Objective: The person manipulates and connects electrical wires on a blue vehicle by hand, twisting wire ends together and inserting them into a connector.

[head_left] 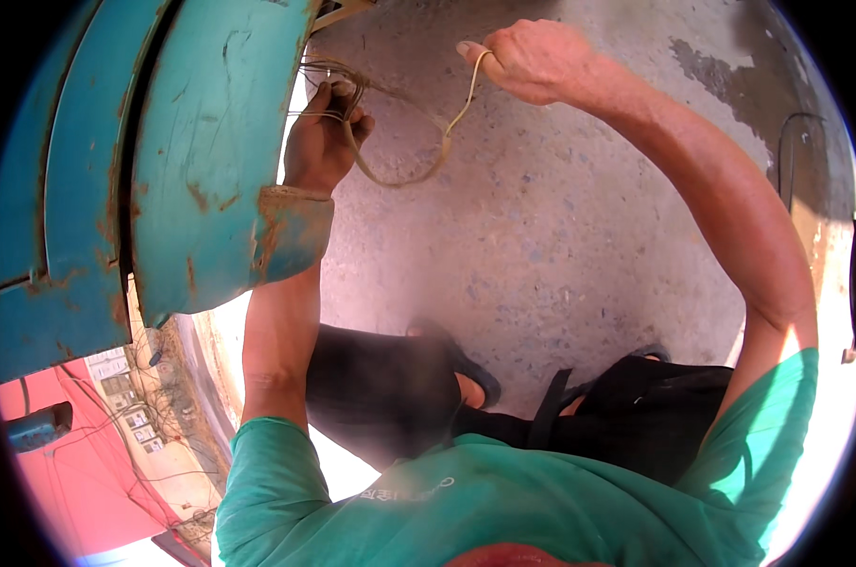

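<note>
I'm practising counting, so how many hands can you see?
2. The left hand holds looped wire beside the rusty turquoise metal panel; the right hand is farther right, near the top, gripping a yellowish strand. No others show.

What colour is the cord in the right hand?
The cord is pale yellowish-tan, clearest in the head view.

Room to pass over concrete floor (560,236), between left forearm (281,331) and right forearm (692,151), on near side of wire (390,183). Wire bridges gap from left hand (319,151) to right hand (539,61), crossing far part of that room. Rusty turquoise metal panel (210,151) blocks left; its bent lip (295,236) overlaps left forearm. Legs in black trousers (380,383) obstruct near side.
</note>
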`<state>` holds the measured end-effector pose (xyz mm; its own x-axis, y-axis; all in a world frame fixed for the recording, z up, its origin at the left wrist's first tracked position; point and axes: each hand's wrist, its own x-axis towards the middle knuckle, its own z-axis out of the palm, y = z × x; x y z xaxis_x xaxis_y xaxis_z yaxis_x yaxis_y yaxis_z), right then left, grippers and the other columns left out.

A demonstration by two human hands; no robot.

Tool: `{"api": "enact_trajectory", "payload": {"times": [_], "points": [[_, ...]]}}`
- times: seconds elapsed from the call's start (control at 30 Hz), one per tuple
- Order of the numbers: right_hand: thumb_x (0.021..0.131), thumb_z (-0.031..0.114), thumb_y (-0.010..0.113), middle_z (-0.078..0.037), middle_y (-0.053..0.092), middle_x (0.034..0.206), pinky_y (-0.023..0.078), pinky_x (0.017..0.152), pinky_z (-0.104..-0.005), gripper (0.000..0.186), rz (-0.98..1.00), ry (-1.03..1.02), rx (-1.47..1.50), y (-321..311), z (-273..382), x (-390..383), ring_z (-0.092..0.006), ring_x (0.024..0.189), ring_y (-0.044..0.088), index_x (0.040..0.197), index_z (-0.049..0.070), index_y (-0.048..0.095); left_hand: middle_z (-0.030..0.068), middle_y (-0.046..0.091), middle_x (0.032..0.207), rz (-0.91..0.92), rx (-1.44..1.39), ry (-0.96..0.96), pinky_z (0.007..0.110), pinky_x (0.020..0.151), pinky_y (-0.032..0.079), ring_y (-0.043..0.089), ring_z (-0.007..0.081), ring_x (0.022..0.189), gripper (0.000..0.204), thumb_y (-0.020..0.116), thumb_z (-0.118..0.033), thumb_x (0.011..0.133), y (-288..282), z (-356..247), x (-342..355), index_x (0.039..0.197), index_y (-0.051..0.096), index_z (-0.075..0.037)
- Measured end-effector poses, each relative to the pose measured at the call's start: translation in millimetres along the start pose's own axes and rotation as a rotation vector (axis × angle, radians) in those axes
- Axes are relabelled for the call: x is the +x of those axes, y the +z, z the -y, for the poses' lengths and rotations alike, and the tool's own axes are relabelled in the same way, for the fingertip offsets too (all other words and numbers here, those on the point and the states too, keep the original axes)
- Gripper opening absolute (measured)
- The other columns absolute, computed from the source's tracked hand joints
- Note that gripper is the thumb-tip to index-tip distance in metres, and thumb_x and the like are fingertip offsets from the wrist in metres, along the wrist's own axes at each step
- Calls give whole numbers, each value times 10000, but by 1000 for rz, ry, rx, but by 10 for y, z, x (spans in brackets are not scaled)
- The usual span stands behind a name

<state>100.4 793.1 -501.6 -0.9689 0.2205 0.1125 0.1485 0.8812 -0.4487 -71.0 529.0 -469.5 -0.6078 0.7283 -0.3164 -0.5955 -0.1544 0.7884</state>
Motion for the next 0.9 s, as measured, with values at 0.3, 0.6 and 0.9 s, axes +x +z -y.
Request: {"api": "enact_trajectory", "payload": {"times": [0.3, 0.6, 0.9], "points": [[942, 189, 479, -177, 700, 1043, 535, 904, -381, 334, -44, -174, 623, 79, 35, 102, -273, 967, 683, 1124, -32, 651, 72, 677, 830, 61, -66, -77, 390, 785, 501, 601, 210, 730, 225, 520, -240, 1027, -19, 2, 95, 977, 651, -65], [858, 87, 548, -168, 677, 1147, 491, 1027, -336, 363, 119, -331, 1149, 28, 326, 148, -230, 1076, 661, 1188, -47, 622, 104, 706, 995, 172, 25, -47, 413, 794, 547, 655, 231, 852, 239, 514, -244, 1025, -27, -12, 190, 1017, 661, -56], [819, 172, 715, -83, 692, 926, 545, 809, -270, 448, 77, 14, 1372, 276, 432, 202, -143, 840, 665, 1210, -25, 621, 138, 708, 1035, 231, -65, -72, 436, 844, 563, 687, 266, 902, 279, 510, -269, 1026, 61, -18, 282, 1069, 666, -43]]}}
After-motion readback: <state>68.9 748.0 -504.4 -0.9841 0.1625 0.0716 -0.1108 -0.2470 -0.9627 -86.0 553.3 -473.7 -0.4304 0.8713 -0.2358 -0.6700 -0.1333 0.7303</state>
